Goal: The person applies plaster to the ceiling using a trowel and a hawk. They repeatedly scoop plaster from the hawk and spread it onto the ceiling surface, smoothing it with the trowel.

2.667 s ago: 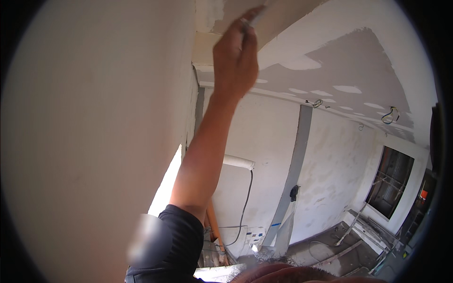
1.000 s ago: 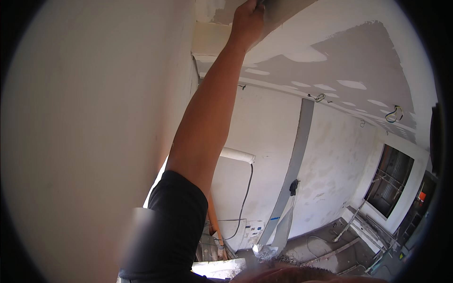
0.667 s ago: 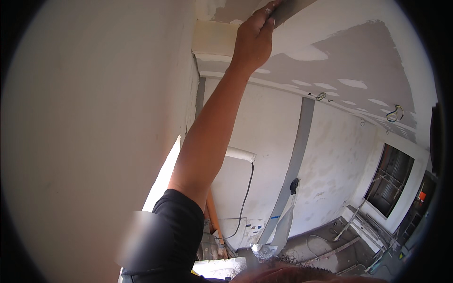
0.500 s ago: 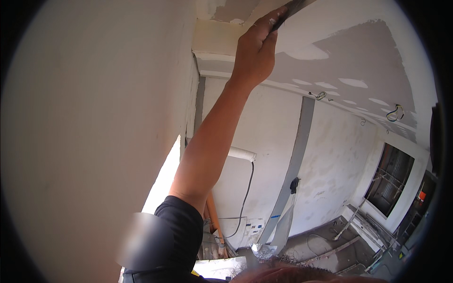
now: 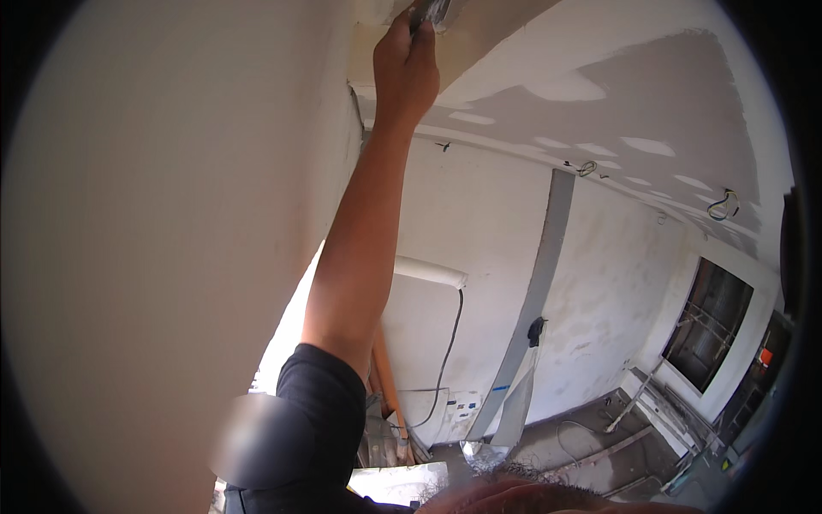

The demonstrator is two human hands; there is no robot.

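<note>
My left hand point(image 5: 406, 73) is raised high at the top of the view, close to the corner where the wall meets the ceiling beam. Its fingers are closed around a putty knife point(image 5: 431, 13), dark and flat with whitish smears; much of the tool is cut off by the upper edge. Around it lies a cream-coloured beam face point(image 5: 475, 43), partly coated. The bare forearm comes up from a black sleeve point(image 5: 321, 420) at lower left. My right hand does not show.
A smooth pale wall point(image 5: 163, 240) rises close on the left. Wire loops point(image 5: 723, 206) hang from the patchy grey-and-white ceiling point(image 5: 634, 103). Farther off are a white pipe point(image 5: 432, 272) with a black cable, a grey wall strip point(image 5: 548, 248), a window point(image 5: 709, 325) and clutter along the floor.
My left hand has moved left and slightly up with the putty knife, toward the wall corner. The knife has turned and reaches less far to the right.
</note>
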